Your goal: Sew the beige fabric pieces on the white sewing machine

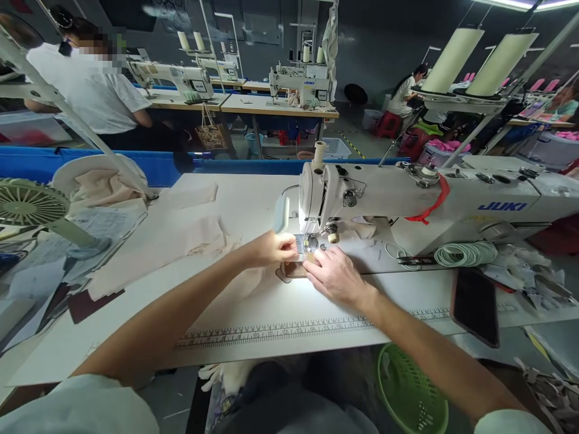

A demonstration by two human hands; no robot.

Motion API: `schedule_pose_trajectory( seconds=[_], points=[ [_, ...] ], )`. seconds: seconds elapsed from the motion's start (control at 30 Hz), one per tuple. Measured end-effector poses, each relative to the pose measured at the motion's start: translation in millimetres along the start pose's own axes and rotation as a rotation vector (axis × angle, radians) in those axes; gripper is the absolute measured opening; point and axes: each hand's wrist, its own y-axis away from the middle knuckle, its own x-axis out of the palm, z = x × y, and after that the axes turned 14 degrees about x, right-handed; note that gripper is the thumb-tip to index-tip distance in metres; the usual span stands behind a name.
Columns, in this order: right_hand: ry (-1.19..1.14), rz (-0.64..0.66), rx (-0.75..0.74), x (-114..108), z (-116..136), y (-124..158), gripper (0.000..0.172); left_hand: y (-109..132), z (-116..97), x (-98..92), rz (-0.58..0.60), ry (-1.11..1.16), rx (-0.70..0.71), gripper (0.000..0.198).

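A white JUKI sewing machine stands on the white table, its needle area lit. Just left of the presser foot is my left hand, thumb and fingers pressed together on a small piece of pale fabric. My right hand lies in front of the needle, fingers bent down on the same fabric at the machine bed. The fabric is small and mostly hidden by my fingers. More pale fabric pieces lie flat on the table to the left.
A green fan and papers are at the left. Coiled pale cord, a dark phone and scraps lie at the right. A green basket is below the table edge. A person in white sits beyond, back left.
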Motion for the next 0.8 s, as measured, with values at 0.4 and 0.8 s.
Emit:
schedule_pose_trajectory(
  seconds=[0.4, 0.8],
  points=[
    [-0.096, -0.075, 0.039, 4, 1, 4, 0.024, -20, 17, 23.7, -0.031, 0.031, -0.180, 0.015],
    [-0.194, -0.101, 0.132, 1, 1, 6, 0.028, -25, 25, 21.3, -0.005, 0.074, -0.176, 0.022]
  ],
)
